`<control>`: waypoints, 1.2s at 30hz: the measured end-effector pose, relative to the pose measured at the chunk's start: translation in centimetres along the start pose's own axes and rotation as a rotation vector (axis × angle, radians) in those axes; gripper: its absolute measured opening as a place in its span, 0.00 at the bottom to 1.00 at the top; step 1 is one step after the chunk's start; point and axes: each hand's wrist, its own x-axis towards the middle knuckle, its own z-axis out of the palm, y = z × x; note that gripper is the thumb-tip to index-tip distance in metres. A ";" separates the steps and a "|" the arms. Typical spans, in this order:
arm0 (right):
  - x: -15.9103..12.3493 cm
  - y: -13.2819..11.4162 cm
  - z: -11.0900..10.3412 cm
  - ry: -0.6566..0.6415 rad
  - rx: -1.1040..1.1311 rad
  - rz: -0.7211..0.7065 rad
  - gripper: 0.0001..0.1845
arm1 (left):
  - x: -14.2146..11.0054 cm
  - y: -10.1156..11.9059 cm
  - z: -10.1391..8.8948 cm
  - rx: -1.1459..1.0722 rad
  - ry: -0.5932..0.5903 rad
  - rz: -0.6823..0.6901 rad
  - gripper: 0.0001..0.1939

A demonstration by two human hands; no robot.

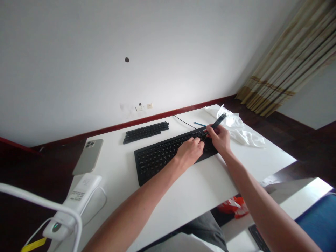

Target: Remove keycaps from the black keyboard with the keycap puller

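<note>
A black keyboard (157, 157) lies at a slant across the white table, and pale marks show over its left part, where the keycaps seem to be off. My left hand (191, 150) rests over its right half, fingers curled together at the keys; whatever they pinch is hidden. Just right of it, my right hand (219, 136) is closed round a long, flat dark strip (219, 120) that points up and away to the right. The strip's exact kind is unclear. Behind the keyboard sits a tight block of black keycaps (147, 132).
A thin blue stick (200, 124) lies behind the keyboard, near its black cable (185, 121). Crumpled white plastic (244, 134) covers the table's right back. At left are a phone (89, 156) and a white power strip (72, 203) with cords. The table (183, 199) meets the wall behind.
</note>
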 end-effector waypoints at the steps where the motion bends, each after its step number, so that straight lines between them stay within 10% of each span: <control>1: 0.0 0.0 0.0 0.003 -0.001 0.002 0.20 | 0.0 0.0 0.0 -0.005 0.010 -0.003 0.11; 36: 0.1 0.3 -0.1 -0.009 -0.042 0.004 0.18 | 0.6 0.0 0.8 0.036 0.016 0.020 0.13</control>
